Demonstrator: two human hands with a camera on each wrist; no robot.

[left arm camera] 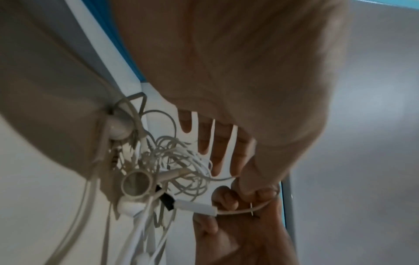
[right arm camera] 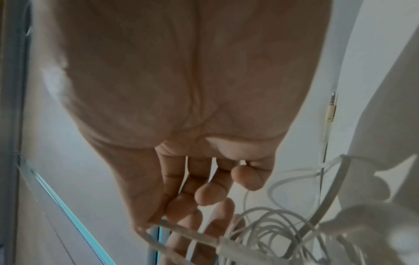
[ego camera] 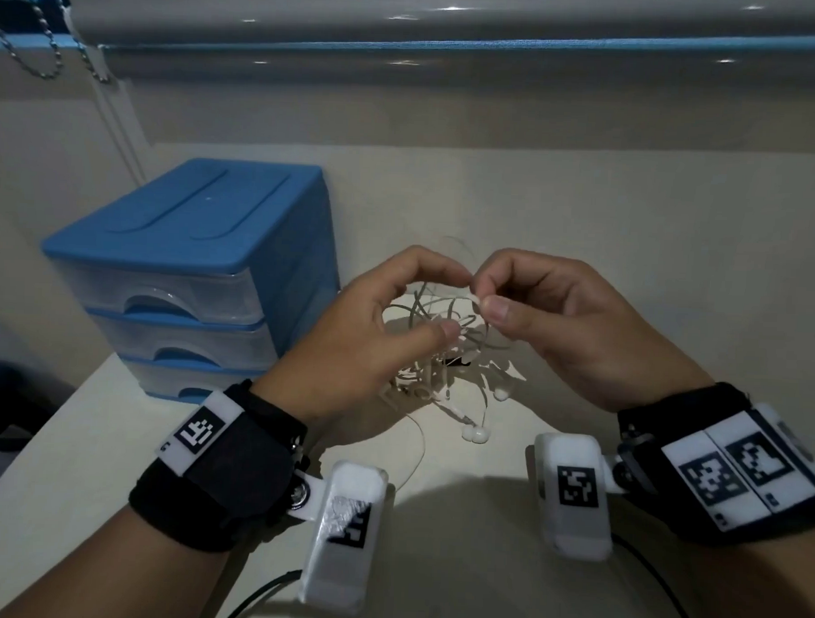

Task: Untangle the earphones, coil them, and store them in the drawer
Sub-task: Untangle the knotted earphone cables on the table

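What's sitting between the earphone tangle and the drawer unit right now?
Only the left hand pinching the earphones; bare table runs to the blue drawer unit, per the head view.

The left hand (ego camera: 372, 328) covers the left part of the tangled earphones (ego camera: 445, 356), so how the cords cross there cannot be told. The bottom drawer (ego camera: 163, 376) of the blue drawer unit (ego camera: 189, 273) is partly hidden behind the left wrist strap (ego camera: 215, 468). In the right wrist view the inline remote (right arm camera: 240, 250) is blurred and cut off by the lower edge. In the left wrist view the cords run out past the bottom edge, their ends unseen
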